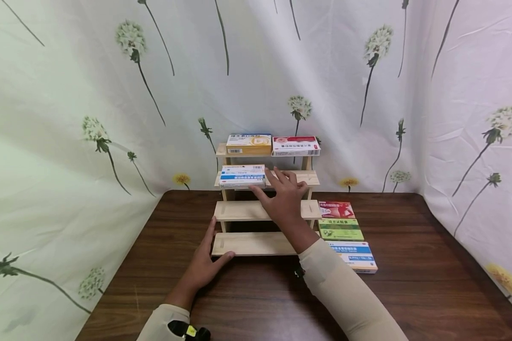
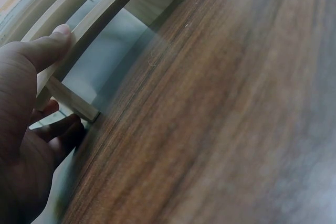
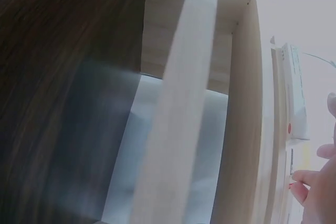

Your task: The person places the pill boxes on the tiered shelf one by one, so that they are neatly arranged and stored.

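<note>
A wooden rack (image 1: 243, 211) of stepped shelves stands on the table. On its second shelf from the top lies a white and blue medicine box (image 1: 241, 176), also seen edge-on as a pale box (image 3: 295, 95) in the right wrist view. My right hand (image 1: 285, 199) is at that box's right end, thumb by the front corner and index finger by the back; firm contact cannot be made out. My left hand (image 1: 201, 263) rests against the rack's left side. Its thumb (image 2: 58, 40) touches the lowest shelf's front edge, with the other fingers beyond the end.
A yellow and white box (image 1: 249, 145) and a red and white box (image 1: 296, 146) sit side by side on the top shelf. Right of the rack, a red box (image 1: 338, 209), a green box (image 1: 342, 229) and another blue and white box (image 1: 360, 259) lie in a column. Patterned cloth (image 1: 256, 85) surrounds the table.
</note>
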Available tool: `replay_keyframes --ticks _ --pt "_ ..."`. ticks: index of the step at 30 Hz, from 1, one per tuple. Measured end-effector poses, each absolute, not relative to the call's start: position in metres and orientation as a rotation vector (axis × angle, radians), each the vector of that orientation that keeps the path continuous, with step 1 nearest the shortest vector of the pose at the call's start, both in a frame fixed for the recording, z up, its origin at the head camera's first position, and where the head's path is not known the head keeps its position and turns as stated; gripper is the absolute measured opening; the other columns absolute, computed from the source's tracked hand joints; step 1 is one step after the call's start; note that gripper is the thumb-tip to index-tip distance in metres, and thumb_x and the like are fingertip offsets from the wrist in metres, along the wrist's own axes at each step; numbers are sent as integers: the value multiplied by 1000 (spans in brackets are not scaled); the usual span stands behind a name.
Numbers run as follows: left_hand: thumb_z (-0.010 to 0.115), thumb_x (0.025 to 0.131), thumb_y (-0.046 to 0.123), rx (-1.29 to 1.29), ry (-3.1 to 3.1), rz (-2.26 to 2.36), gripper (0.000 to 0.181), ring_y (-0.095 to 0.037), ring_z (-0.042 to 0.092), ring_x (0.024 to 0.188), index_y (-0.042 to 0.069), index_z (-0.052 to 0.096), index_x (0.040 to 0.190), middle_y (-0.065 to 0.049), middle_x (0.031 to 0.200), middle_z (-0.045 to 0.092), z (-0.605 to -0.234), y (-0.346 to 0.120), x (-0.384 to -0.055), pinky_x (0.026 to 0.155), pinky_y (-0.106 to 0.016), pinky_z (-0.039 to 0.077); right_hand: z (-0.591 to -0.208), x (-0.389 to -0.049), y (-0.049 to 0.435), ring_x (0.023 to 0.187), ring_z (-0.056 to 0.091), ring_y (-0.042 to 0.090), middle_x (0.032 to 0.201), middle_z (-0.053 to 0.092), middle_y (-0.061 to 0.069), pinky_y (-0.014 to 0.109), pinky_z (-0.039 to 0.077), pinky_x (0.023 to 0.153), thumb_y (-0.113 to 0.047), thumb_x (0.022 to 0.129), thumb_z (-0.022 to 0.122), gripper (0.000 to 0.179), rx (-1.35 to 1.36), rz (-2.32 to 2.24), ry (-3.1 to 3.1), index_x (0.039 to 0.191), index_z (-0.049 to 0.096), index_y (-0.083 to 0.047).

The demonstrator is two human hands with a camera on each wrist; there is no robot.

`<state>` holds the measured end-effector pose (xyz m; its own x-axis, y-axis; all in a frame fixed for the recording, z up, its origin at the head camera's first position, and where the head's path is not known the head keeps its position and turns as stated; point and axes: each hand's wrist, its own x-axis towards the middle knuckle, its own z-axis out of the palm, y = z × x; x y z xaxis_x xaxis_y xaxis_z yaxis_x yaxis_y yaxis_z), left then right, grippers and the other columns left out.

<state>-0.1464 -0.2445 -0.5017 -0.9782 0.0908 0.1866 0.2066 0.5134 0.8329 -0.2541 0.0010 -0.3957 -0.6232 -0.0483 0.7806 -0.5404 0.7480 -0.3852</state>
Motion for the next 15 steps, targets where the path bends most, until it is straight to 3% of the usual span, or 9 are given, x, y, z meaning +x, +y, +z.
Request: replay_keyframes --ticks 15 --pt "84 99 35 -263 -2622 -1461 115 -45 48 155 39 -1 177 -25 173 40 -502 -245 -147 124 -67 38 -390 -244 22 131 64 40 147 71 15 74 29 94 -51 90 89 70 452 880 -2101 146 72 -13"
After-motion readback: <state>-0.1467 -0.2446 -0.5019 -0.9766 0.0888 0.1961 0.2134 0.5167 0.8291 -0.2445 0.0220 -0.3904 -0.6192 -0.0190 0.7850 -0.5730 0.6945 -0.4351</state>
